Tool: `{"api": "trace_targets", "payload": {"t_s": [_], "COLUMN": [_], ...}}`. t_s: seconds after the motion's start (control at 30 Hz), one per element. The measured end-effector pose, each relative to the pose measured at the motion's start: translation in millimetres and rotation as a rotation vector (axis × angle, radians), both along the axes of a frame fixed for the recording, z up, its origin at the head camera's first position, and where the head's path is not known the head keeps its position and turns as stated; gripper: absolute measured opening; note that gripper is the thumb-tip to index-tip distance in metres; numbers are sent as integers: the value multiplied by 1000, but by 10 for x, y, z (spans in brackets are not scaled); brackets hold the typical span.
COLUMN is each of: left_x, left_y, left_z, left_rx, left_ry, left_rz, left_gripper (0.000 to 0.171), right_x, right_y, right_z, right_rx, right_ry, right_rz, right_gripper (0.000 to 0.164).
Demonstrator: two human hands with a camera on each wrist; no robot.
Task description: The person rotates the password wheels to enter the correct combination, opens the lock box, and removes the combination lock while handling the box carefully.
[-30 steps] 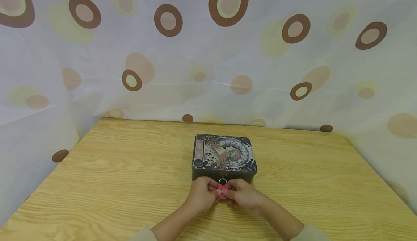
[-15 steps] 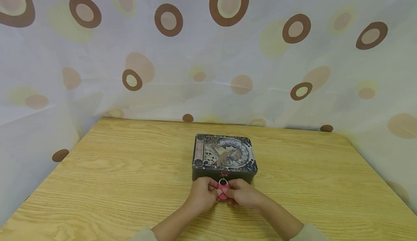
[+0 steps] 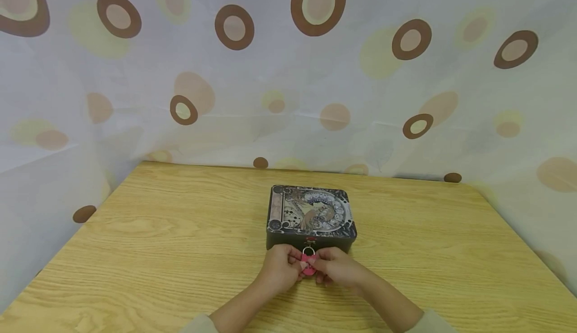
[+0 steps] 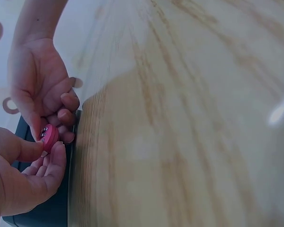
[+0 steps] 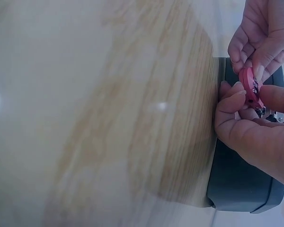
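A pink padlock [image 3: 309, 270] with a silver shackle hangs at the front latch [image 3: 311, 241] of a dark tin box [image 3: 311, 212] with an ornate printed lid. My left hand [image 3: 280, 269] pinches the padlock's left side between thumb and fingers. From the other side my right hand [image 3: 341, 268] pinches it too, its thumb near the front face. Dark number dials [image 5: 255, 85] show on the padlock's face in the right wrist view. In the left wrist view the padlock [image 4: 49, 137] sits between both hands' fingertips, close to the box's front wall. The box's lid is down.
The box stands on a wood-grain table [image 3: 180, 233]. Behind and beside the table hangs a pale cloth [image 3: 288, 72] printed with brown and yellow circles.
My right thumb has shifted slightly to the right on the padlock, baring more of its face. The left hand and the box stay in place.
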State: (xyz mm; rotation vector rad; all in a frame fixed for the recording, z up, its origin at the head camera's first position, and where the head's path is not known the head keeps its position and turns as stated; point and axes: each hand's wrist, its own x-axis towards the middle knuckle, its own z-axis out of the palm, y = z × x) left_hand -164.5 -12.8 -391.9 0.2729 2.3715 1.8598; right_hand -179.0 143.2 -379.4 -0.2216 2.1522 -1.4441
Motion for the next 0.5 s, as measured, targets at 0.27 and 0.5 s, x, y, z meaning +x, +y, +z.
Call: {"api": "trace_targets", "payload": {"t_s": [0.27,0.5], "left_x": [-2,4], "left_y": [3,8], "left_z": [7,15], "left_rx": [-9,-21], "left_ry": [-12,-7], "left_rz": [3,14], "left_gripper": [5,2], "right_x": [15,24], "right_y": [3,-3], "right_z": [-15,-11], "right_rx": [-10,-3], "right_ry": [21,47], "right_rz": [0,18], "right_gripper": [17,15]}}
